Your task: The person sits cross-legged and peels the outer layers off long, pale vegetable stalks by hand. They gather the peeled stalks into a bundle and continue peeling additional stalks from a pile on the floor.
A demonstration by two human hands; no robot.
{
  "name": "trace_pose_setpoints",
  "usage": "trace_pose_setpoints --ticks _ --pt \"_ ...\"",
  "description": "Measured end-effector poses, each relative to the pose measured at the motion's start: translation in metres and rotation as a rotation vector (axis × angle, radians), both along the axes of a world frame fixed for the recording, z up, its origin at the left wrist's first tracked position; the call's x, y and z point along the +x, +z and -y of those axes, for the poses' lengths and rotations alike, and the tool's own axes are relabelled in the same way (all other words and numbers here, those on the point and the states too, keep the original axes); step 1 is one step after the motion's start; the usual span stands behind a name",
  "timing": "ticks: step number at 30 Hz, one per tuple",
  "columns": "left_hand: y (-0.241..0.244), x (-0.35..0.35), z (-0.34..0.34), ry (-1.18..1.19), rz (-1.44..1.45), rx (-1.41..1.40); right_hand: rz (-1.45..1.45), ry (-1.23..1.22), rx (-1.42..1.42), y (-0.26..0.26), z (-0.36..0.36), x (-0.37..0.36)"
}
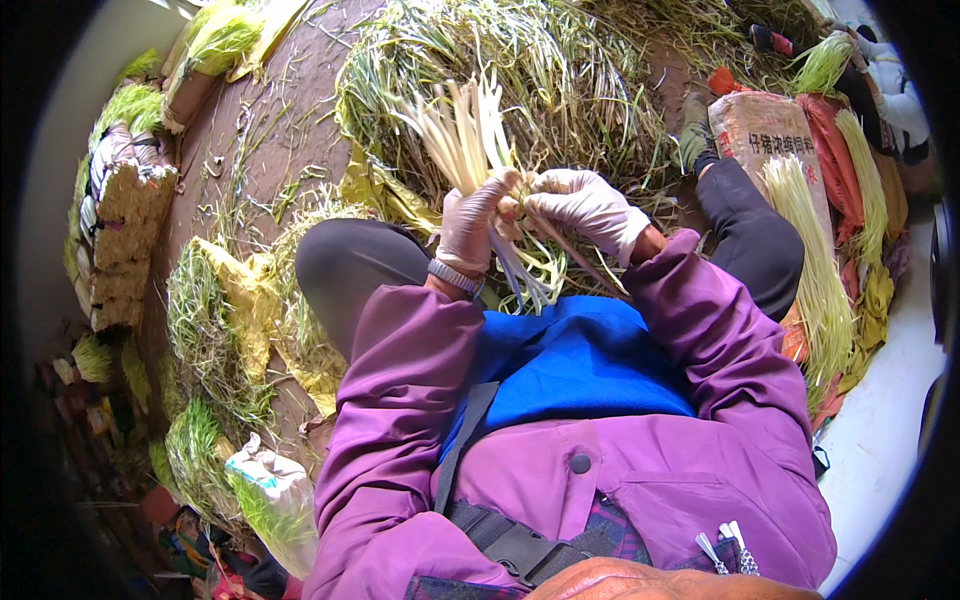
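In a thin, pale glove, my left hand is closed around a small bundle of pale leafy stalks, whose whitish ends fan out above it and whose thinner parts hang below. My right hand, gloved too, is beside it, its thumb and fingers pinching some stalks at the bundle's right side. A thin brownish stalk slants down from under the right hand. Just beyond both hands lies a large heap of green and straw-coloured stalks. A blue cloth covers my lap.
Trimmed pale yellow-green stalks lie on printed sacks at the right. A tangled green pile and yellow sheeting are at left. Stacked bundles stand by the left wall. Another person works at the upper right.
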State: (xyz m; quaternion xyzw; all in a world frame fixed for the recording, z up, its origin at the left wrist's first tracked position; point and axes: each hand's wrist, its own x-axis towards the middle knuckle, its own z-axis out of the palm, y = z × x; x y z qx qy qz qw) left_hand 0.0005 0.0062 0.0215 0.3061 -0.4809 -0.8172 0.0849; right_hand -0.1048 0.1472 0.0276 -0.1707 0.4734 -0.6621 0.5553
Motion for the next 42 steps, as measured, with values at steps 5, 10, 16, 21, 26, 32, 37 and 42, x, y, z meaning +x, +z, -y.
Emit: trace_pose_setpoints --ticks 5,10,16,21,26,32,37,42 --pt "0.002 -0.003 -0.001 -0.007 0.049 -0.066 0.079 -0.079 -0.026 -0.010 0.002 0.000" --pt "0.003 -0.004 -0.005 0.023 0.060 -0.101 0.076 -0.194 0.017 -0.020 0.004 -0.002" --pt "-0.005 -0.007 -0.003 0.262 -0.080 0.131 -0.086 -0.363 0.084 -0.016 -0.007 -0.010" --pt "-0.005 -0.002 0.033 0.460 -0.172 0.227 -0.088 -0.513 0.011 -0.006 -0.036 -0.042" --pt "-0.004 0.015 0.073 0.562 -0.246 0.251 -0.097 -0.756 -0.106 0.006 -0.101 -0.105" --pt "0.006 0.033 0.109 0.684 -0.363 0.309 -0.089 -1.117 -0.114 0.029 -0.219 -0.199" --pt "0.001 0.029 0.105 0.675 -0.406 0.275 -0.815 -0.534 0.689 0.039 -0.234 -0.189" --pt "-0.008 0.009 0.063 0.435 -0.440 0.319 -0.329 0.175 0.435 -0.013 -0.122 -0.069"
